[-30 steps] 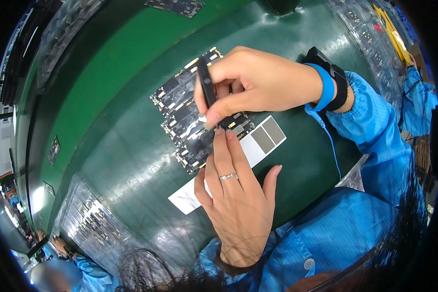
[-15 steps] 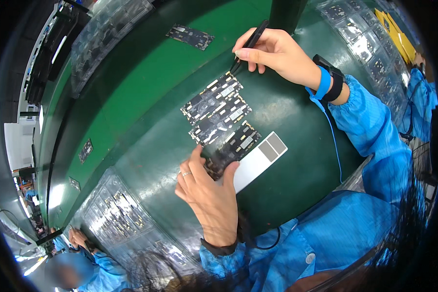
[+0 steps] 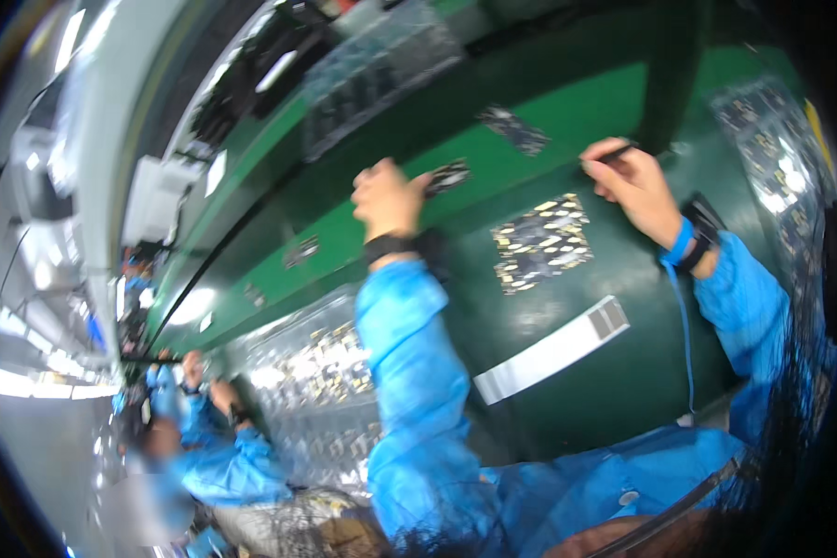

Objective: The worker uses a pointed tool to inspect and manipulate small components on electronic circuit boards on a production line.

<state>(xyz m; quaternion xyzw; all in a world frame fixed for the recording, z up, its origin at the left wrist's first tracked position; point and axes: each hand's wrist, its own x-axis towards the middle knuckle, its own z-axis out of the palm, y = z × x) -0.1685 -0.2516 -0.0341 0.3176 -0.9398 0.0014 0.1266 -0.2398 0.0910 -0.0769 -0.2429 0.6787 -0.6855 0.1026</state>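
Observation:
My left hand [image 3: 388, 200] is stretched over the bright green strip [image 3: 344, 228], blurred by motion. Its thumb stands apart from its fingers, and a dark circuit board [image 3: 450, 177] lies just beside the thumb tip. My right hand [image 3: 634, 191] is above the dark green mat, closed on black tweezers [image 3: 617, 153], whose tips are hard to make out. Between and below the hands, several circuit boards [image 3: 539, 244] lie side by side on the mat; blur hides where one ends. Nearer to me rests a long white flat strip [image 3: 553, 358] with grey squares at one end.
Other circuit boards [image 3: 513, 128] lie spaced along the green strip. Clear plastic trays of boards stand at left [image 3: 321, 372], right [image 3: 772, 158] and far side [image 3: 381, 79]. A blue cord [image 3: 686, 335] runs from my right wrist. Another person in blue sleeves [image 3: 228, 465] works at left.
My left hand has left the boards on the mat and reached away to the green strip. My right hand still grips the tweezers, now away from the boards. The whole view has shifted.

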